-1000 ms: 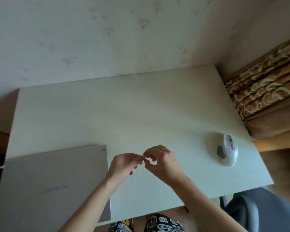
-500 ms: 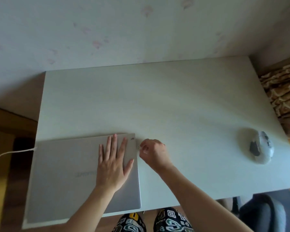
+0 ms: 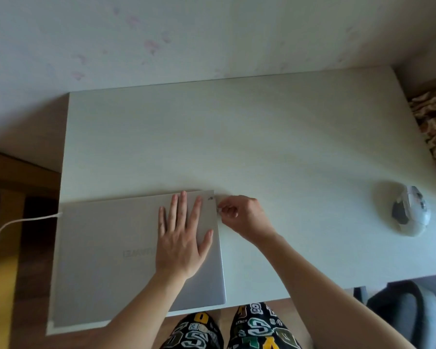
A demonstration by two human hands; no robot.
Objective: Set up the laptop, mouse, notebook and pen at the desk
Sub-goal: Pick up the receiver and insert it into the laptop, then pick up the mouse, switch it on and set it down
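The closed laptop (image 3: pixel 136 253) lies near-left on the desk (image 3: pixel 262 147); the mouse (image 3: pixel 410 212) sits far right. Left hand (image 3: pixel 184 238) rests flat and released on the lid; right hand (image 3: pixel 242 217) pinches something tiny at the laptop's right edge, seemingly a dongle. Notebook and pen are unseen: 2 of 4 placed.

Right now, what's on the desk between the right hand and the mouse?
Nothing: in the head view, only bare desk separates the right hand and mouse.
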